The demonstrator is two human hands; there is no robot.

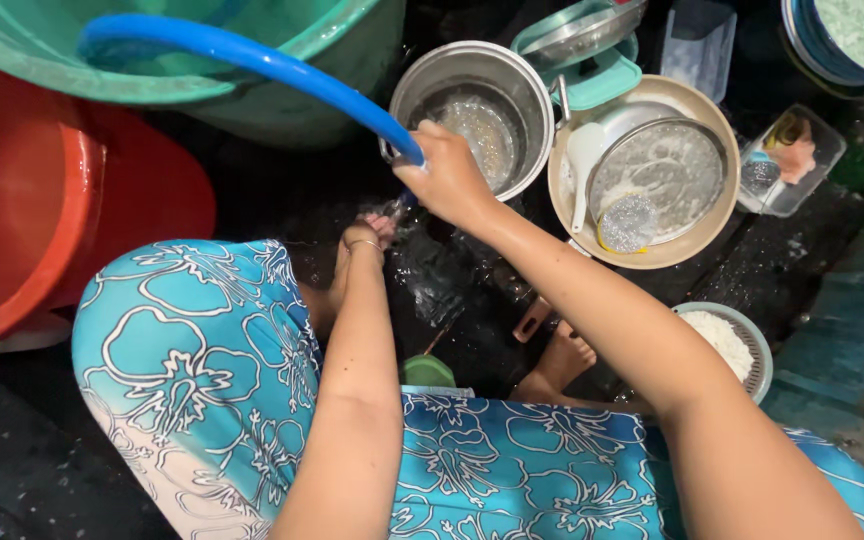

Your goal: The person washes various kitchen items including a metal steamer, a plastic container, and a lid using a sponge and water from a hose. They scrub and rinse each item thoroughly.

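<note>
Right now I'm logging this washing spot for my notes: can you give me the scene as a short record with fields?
Right hand: grips the end of the blue hose
Left hand: under the hose end, in running water
Steel pot: just beyond the hose end, wet inside
Beige basin: holds a round metal strainer
Green tub: hose arches across it
Ground: dark, wet

A bright blue hose (252,60) runs from the right hand's fingers (422,180). Beyond it sit a silver pot (477,115), green tub (252,90), red tub (42,200), beige basin (702,245). The skirt (202,370) is turquoise with white flower outlines.
</note>
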